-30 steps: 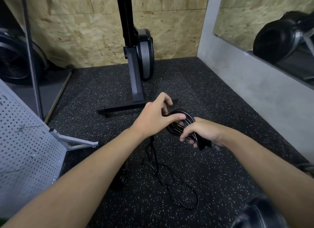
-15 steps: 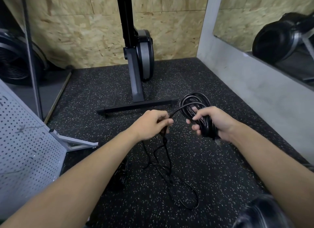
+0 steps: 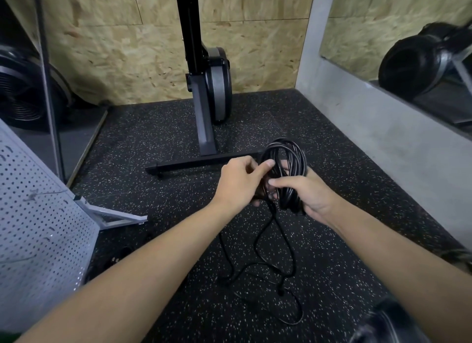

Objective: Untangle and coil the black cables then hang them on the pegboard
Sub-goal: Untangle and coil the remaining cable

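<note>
Black cable (image 3: 286,163), half coiled, tail loose

Reaching forward and down with both bare forearms, converging mid-frame. Holding left hand (image 3: 240,183) back-up, wrist straight, fingers curled under, one digit stretched out onto the left-side strands of the cable coil (image 3: 287,158); gripping there, underside of grip hidden. Clasping the lower part of the same coil in right hand (image 3: 313,195), thumb laid across the strands and pointing toward the left hand, fingers wrapped behind, mostly out of sight. Working with hands nearly touching.
</note>
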The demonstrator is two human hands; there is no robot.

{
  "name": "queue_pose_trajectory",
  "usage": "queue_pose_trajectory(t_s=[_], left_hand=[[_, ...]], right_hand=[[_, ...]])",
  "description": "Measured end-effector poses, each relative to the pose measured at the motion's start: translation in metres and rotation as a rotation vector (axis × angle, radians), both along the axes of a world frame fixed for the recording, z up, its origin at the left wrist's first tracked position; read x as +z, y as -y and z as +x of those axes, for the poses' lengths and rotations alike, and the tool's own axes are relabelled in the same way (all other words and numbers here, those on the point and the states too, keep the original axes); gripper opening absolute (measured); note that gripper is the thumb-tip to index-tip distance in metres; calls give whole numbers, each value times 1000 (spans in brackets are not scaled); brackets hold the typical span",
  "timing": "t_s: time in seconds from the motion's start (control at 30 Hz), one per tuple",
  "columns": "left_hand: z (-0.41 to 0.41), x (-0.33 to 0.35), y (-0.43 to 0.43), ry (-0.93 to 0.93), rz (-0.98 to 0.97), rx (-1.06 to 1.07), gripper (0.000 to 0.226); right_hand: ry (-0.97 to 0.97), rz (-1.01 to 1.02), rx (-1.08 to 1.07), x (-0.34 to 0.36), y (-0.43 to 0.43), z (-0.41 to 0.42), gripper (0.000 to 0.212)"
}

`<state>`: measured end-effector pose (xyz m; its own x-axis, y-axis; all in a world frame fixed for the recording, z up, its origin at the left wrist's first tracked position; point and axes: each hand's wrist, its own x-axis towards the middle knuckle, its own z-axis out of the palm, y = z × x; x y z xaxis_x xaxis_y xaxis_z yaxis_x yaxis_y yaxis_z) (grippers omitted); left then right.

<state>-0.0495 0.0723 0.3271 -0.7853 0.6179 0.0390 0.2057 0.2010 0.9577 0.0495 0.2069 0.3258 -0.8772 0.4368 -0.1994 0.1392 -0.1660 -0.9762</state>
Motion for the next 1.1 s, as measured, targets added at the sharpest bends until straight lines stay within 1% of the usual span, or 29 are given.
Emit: queue_pose_trajectory(t_s=[0.13,0.23,0.33,0.4,0.47,0.5,0.57,0.6,0.63,0.7,0.73,0.8,0.83,0.9,0.97,1.03,1.1], left_hand=[[7,1,-1,100,98,-3,40],[6,-1,-1,198,175,-19,39],[3,-5,-1,223,181,-58,30],[3,-6,-2,219,175,-103,24],[6,-4,-2,171,178,-153,23],[5,-3,-2,87,155,-161,22],[-2,-1,0,-218,36,-122,20],[-7,1,1,-323,-14,-106,18],[-10,2,2,-354,-33,-103,15],[-10,5,3,-285,-8,-99,10],[-9,6,3,-247,6,-64,13],[-7,5,3,-224,35,37,29],[-7,4,3,-230,54,76,36],[-4,5,4,-272,105,84,40],[-2,4,3,-295,117,19,33],[-5,1,5,-309,0,-121,24],[-14,-7,7,-368,-129,-284,17]], right_hand=[[-95,-84,63,5,6,-1,23],[-86,-95,-19,3,2,-1,28],[-64,-49,-41,2,-4,-1,34],[-62,-40,-41,2,-6,-1,32],[-64,-75,-65,0,-10,-2,33],[-63,-95,-80,-1,-12,-2,35],[-58,-92,-99,0,-14,-1,38],[-54,-77,-99,0,-14,-1,37],[-48,-58,-89,1,-12,0,36],[-30,-16,-57,0,-11,0,38],[-20,23,-28,0,-9,1,41],[-3,98,28,0,-5,0,43],[-9,113,22,1,-2,-2,39],[-47,115,-57,4,4,-5,31],[-89,100,-134,8,6,-9,27],[-106,86,-201,11,2,-9,24],[-115,50,-253,14,-2,-7,19]])
